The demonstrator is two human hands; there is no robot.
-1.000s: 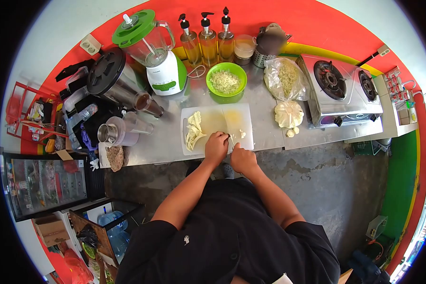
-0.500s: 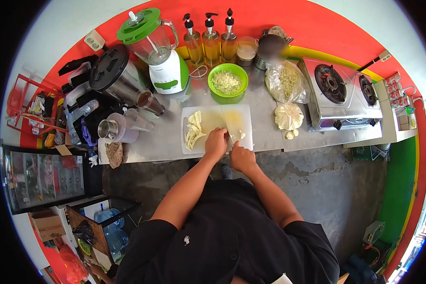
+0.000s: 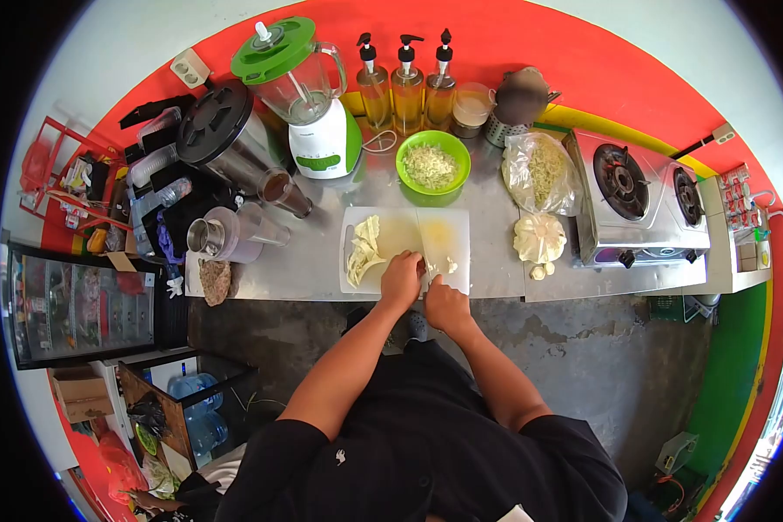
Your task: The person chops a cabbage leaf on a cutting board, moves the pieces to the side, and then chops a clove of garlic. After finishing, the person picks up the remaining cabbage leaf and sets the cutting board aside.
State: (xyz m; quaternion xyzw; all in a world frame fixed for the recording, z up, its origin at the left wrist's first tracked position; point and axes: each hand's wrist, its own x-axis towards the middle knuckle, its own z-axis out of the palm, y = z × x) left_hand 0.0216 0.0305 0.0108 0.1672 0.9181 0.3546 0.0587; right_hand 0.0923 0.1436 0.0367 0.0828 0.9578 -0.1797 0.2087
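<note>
A white cutting board (image 3: pixel 348 280) lies at the counter's front edge. My right hand (image 3: pixel 446 304) is closed round a knife, with the thin blade (image 3: pixel 419 228) pointing away from me over the board. Beside the blade, my left hand (image 3: pixel 402 278) has its fingers curled and pressed down; whatever is under them is hidden. Pale, crinkled cabbage leaves (image 3: pixel 365 250) lie on the board's left side. Small white pieces (image 3: pixel 451 264) lie right of the blade. Behind the board stands a green bowl (image 3: pixel 404 178) holding chopped pale pieces.
A blender (image 3: pixel 317 143), several pump bottles (image 3: pixel 406 91) and a steel container (image 3: pixel 226 135) stand along the back. To the right are a plastic bag of pale shreds (image 3: pixel 544 170), a whitish ridged bulb (image 3: pixel 539 237) with small cloves (image 3: pixel 539 271), and a two-burner stove (image 3: pixel 639 222).
The camera view has shifted slightly, so the counter appears lower and further right. Both hands stay at the board, the right still on the knife.
</note>
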